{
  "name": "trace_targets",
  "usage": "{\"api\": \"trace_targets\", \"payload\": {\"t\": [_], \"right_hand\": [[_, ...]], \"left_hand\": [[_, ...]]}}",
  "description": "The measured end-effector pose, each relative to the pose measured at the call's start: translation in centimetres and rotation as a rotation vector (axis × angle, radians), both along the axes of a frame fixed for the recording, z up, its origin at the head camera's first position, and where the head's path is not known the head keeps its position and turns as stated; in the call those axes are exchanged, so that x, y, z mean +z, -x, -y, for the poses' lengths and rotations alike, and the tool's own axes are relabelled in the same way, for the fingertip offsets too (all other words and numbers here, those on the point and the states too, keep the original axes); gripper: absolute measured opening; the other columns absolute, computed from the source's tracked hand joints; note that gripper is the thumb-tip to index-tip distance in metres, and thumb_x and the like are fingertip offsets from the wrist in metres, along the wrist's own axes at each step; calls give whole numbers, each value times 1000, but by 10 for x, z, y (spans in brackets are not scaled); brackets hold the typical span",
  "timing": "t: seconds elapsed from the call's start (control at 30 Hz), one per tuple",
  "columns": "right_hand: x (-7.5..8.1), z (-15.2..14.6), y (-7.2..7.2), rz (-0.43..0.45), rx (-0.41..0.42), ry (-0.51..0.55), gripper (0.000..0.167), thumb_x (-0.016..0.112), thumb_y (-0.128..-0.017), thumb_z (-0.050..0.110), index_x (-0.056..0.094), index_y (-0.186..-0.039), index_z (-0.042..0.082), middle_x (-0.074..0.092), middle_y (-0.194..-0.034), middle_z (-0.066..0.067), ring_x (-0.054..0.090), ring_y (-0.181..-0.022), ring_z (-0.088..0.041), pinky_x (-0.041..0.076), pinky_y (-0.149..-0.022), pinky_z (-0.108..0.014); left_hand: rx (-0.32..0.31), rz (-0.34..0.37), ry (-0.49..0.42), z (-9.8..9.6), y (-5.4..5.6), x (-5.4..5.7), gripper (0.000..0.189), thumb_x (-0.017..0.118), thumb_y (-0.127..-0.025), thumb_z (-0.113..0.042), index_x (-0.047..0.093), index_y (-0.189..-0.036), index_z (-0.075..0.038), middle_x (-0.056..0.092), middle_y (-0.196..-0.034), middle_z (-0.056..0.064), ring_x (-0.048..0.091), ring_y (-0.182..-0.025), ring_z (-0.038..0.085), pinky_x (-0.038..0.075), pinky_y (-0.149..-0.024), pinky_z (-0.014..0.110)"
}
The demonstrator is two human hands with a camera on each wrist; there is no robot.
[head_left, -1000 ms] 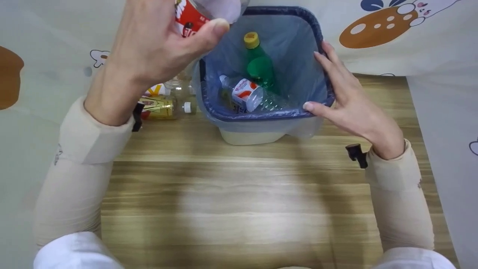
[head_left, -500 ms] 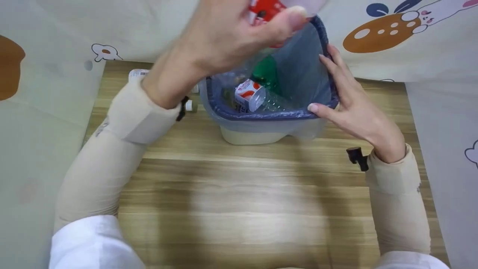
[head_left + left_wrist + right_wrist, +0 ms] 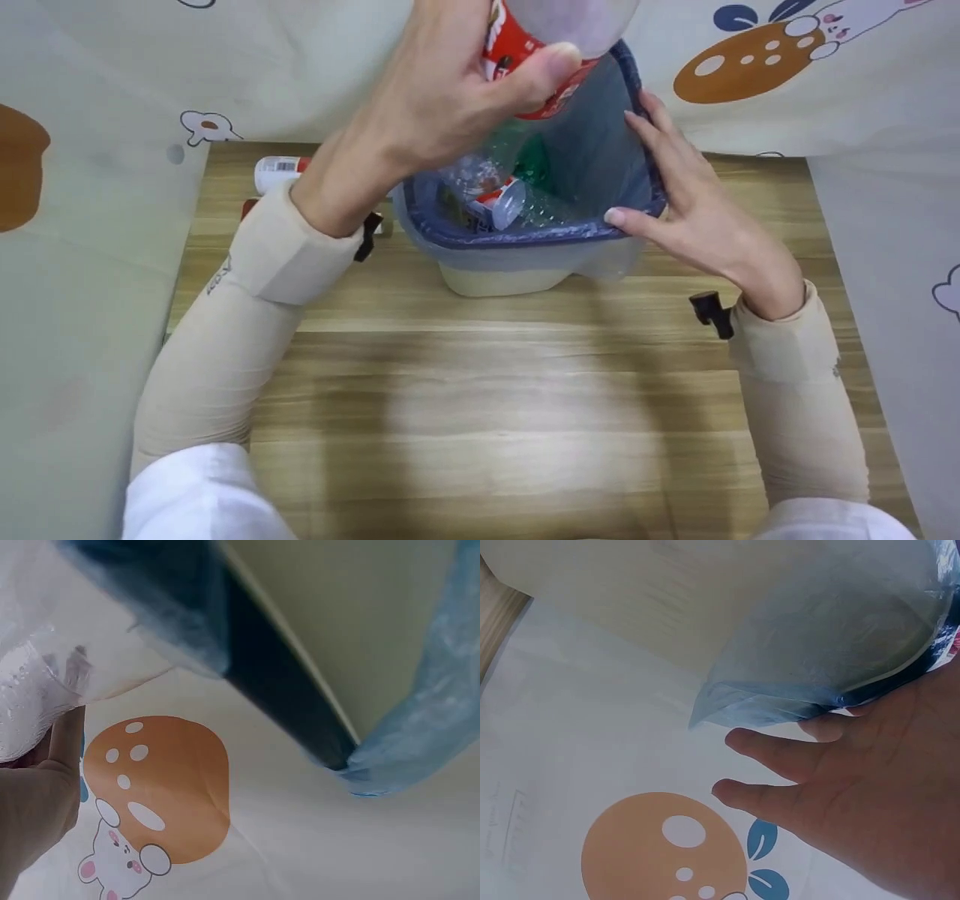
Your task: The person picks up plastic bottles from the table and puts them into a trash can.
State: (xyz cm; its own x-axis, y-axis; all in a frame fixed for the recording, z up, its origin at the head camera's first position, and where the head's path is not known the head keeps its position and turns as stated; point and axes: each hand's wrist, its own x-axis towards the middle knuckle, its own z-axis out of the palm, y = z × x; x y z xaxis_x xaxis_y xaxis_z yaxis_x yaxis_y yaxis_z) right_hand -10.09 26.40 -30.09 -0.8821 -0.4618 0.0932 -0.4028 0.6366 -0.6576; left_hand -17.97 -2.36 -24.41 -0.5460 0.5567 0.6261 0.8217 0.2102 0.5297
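My left hand (image 3: pixel 450 97) grips a clear plastic bottle (image 3: pixel 577 22) with a red label around its middle. The bottle is tilted, its lower part inside a bin (image 3: pixel 525 237) lined with a bluish plastic bag. Inside lie a green bottle (image 3: pixel 535 157) and a small clear bottle (image 3: pixel 502 204) with a red-and-white label. At the bin's near right corner my right hand (image 3: pixel 705 202) rests on the rim, thumb on the front side and fingers on the right side. In the right wrist view two fingers (image 3: pixel 772 754) stretch out straight and spread beside the bag.
A white bottle (image 3: pixel 276 174) lies left of the bin, partly behind my left forearm, with another item mostly hidden below it. Pale cloth (image 3: pixel 750 127) printed with cartoon figures hangs behind and beside the wooden surface (image 3: pixel 480 405).
My left hand has moved right with the red-labelled bottle, from the bin's left side to over its opening, and the bottle now reaches down into it. The right hand stays on the rim.
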Motion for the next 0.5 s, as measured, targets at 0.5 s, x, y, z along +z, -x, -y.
{"api": "trace_targets", "payload": {"t": [0.5], "right_hand": [[-2,-2,1,-20,-11,1,87,69,-91,40,18,-159,23,-1,-166,9,0,-151,-10,10,-120,-52]], "left_hand": [[13,234,-213,20,-22,-34,93,58,-80,-72,36,-137,-1,61,-119,5,60,-102,15,57,-81,32]]}}
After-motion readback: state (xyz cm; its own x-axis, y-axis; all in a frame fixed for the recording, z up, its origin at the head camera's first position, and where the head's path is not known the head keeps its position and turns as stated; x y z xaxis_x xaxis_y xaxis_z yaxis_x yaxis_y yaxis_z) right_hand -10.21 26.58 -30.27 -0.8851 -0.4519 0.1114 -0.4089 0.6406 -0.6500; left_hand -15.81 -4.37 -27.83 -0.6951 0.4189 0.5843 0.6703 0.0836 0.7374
